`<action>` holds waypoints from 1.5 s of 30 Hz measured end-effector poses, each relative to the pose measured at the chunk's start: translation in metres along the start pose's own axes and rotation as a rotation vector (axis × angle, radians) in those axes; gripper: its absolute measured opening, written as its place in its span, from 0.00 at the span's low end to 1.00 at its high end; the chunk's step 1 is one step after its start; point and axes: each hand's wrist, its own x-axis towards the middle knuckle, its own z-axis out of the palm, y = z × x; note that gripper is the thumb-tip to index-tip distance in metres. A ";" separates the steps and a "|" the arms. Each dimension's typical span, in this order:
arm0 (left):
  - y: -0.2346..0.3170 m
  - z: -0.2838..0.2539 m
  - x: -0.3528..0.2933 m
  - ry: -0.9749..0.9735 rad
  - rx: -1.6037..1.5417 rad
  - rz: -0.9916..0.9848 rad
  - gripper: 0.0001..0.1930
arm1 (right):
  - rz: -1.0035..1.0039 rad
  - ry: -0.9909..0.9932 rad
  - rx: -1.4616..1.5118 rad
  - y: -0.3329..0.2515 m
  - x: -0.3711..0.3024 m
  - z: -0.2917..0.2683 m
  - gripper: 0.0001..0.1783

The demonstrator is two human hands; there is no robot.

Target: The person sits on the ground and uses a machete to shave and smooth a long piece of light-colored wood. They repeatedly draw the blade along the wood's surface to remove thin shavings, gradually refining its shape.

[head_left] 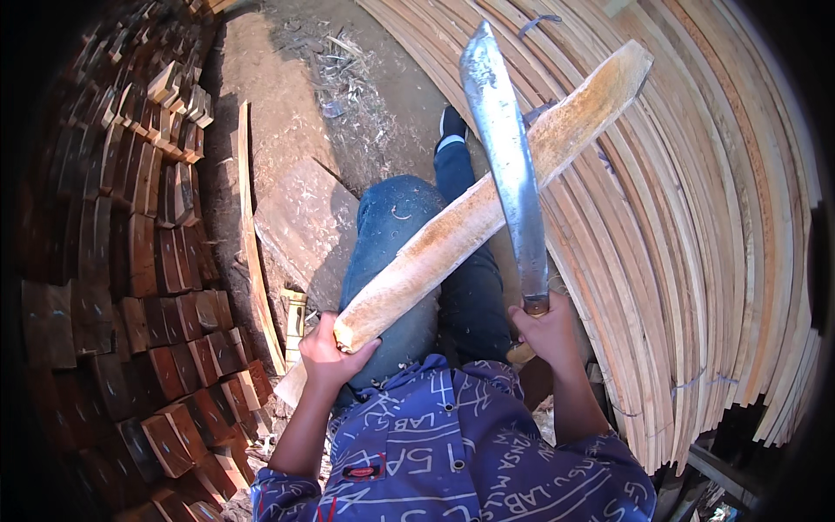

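Wood blocks (pixel 161 365): we saw them stacked in rows well to the left of the plank (pixel 444 230), mostly reddish-brown.
Thin strip (pixel 247 217): we found it lying lengthwise on the ground, between those blocks and the plank.
Left hand (pixel 335 355): we had it clamped on the plank's near end, thumb along the right edge.
Plank: we held it slanting away to the right, pale, with a rough tan face.
Jeans (pixel 391 209): we saw them beneath the plank, one bent knee showing to its left; whether wood touched cloth we could not tell.
Machete (pixel 513 165): we saw its grey blade cross over the plank's far half, tip upward; whether steel met wood we could not tell.
Right hand (pixel 546 331): we had it wrapped round the machete's handle, below the plank's far half.
Long slats (pixel 687 235): we saw them piled broadly to the right of the plank.
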 end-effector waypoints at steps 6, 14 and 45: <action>0.000 -0.001 0.001 0.009 -0.007 0.008 0.30 | -0.110 -0.018 -0.048 0.009 -0.006 0.001 0.09; 0.002 -0.002 0.002 -0.001 -0.006 0.001 0.29 | -0.109 -0.018 0.079 -0.001 0.001 -0.008 0.06; 0.006 -0.002 0.005 -0.035 0.048 0.001 0.31 | -0.148 -0.063 -0.136 0.002 0.000 0.010 0.16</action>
